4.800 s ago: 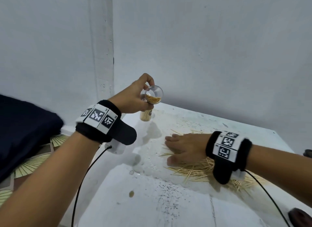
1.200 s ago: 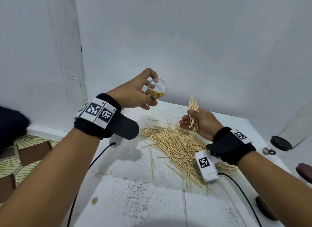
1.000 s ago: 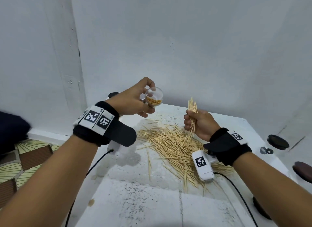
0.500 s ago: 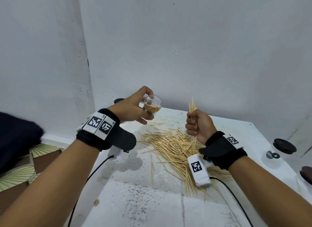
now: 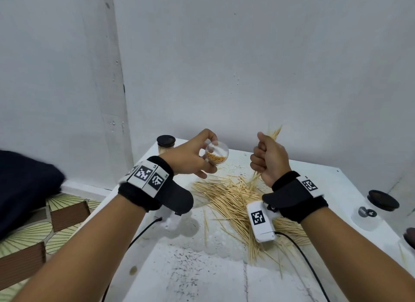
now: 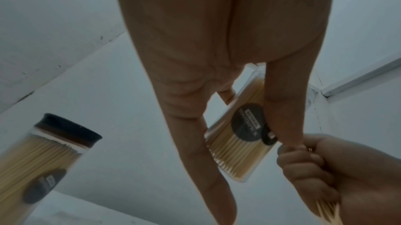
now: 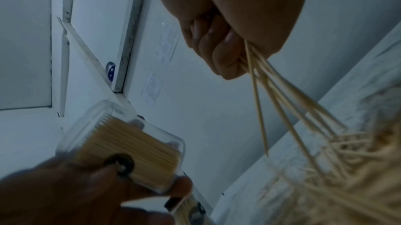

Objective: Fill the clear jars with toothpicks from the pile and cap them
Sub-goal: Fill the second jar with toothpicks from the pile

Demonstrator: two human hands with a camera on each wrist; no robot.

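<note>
At far left on the white table (image 5: 224, 279), I register one capped jar (image 5: 166, 144) standing against the wall. It is packed with toothpicks and closed by a black lid, so I count that unit as complete.

Next, my left hand (image 5: 188, 157) holds an open clear jar (image 5: 217, 153) above the table, fingers and thumb curled round its body. The mouth is tilted toward the head camera. The jar is partly loaded: in the left wrist view the toothpicks occupy much of the body (image 6: 238, 143), and the head view shows free room at the mouth. No lid is fitted.

Below and between the hands, the loose toothpick pile (image 5: 229, 198) lies spread on the table. A large quantity is left.

My right hand (image 5: 269, 160) is fisted tight on a toothpick bundle (image 5: 275, 133), with ends projecting above and below the fist. It is beside the open jar, not yet over the mouth.

At far right, another clear jar (image 5: 368, 216) with a black lid (image 5: 383, 200) stands near the table edge; I cannot tell whether it holds anything.

Status, as I judge it: one jar finished, one in filling. Outstanding: insert the bundle, top up, cap, then handle the other jars.
</note>
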